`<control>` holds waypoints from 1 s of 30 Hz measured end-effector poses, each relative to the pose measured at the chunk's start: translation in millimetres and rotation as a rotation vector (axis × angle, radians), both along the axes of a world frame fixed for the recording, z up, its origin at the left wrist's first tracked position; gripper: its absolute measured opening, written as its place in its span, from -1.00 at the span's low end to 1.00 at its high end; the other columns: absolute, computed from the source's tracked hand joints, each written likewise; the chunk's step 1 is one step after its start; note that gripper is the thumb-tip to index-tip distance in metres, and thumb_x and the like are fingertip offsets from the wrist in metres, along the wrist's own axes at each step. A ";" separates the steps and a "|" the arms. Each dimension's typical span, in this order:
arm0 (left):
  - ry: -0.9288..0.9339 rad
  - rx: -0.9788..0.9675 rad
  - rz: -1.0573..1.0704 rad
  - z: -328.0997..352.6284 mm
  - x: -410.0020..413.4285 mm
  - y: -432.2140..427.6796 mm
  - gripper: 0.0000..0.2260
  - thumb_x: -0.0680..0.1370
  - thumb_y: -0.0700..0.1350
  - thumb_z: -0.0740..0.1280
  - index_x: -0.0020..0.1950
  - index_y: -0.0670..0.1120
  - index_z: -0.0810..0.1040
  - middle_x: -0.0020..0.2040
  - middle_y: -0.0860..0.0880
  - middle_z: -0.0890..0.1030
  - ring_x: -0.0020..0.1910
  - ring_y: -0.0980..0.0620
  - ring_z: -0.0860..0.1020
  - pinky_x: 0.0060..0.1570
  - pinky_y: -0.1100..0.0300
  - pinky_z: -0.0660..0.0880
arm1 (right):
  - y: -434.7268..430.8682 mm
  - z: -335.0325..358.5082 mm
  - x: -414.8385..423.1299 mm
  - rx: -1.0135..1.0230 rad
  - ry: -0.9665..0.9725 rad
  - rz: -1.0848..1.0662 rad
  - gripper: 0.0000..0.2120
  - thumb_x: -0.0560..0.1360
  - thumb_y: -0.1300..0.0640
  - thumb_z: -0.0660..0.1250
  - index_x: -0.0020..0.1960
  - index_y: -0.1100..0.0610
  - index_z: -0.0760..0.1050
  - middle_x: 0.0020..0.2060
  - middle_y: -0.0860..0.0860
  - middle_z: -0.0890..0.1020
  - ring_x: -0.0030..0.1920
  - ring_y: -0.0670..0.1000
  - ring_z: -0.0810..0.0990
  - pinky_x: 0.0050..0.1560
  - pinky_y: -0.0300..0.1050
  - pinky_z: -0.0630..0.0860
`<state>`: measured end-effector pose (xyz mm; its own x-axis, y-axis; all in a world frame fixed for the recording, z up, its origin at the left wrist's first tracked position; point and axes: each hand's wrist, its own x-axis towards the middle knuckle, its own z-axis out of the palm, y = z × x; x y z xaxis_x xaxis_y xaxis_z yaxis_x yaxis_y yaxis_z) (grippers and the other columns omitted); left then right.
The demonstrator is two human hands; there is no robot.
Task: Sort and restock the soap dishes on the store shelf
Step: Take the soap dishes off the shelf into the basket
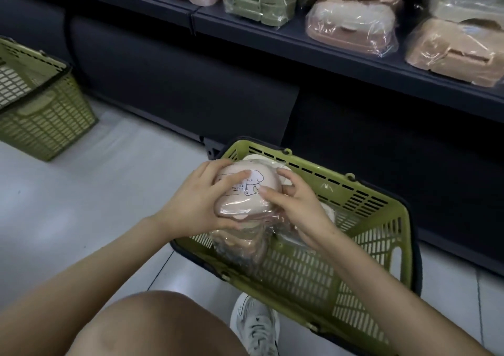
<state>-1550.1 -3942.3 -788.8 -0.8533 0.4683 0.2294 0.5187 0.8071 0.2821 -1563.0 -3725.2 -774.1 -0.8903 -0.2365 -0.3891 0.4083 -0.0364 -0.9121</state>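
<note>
I hold a pink soap dish (245, 192) wrapped in clear plastic, with a cartoon dog printed on its lid, just above a green basket (313, 271) on the floor. My left hand (201, 203) grips its left side, thumb across the lid. My right hand (294, 205) grips its right side, fingers curled into the wrap. A white wrapped dish (266, 160) lies in the basket behind it, and more wrapped plastic (240, 246) hangs below. On the dark shelf (313, 53) stand wrapped dishes: green (259, 1), pink (351, 25) and tan (455, 53).
A second green basket (41, 110) stands on the pale tiled floor at the left. The shelf's dark base panel (191, 83) runs behind both baskets. My bare knee (152, 328) and a white sneaker (256, 325) are at the bottom of the view, beside the near basket.
</note>
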 end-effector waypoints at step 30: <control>-0.843 0.724 0.757 -30.2 32.7 -54.8 -0.59 0.58 -0.38 0.21 0.38 -0.07 0.46 0.14 -0.10 0.59 0.01 -0.09 0.61 -0.06 0.13 0.57 | -73.1 -71.1 15.6 1.218 0.614 0.886 -0.40 0.51 -0.38 0.11 0.50 -0.34 0.03 0.56 0.10 0.05 0.55 0.20 -0.06 0.45 0.29 -0.29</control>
<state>-1517.4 -3997.1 -819.0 -0.8492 -0.1801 -0.4965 -0.5270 0.3506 0.7742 -1547.4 -3798.3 -845.2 -0.7334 -0.5659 -0.3766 -0.5088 0.8244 -0.2479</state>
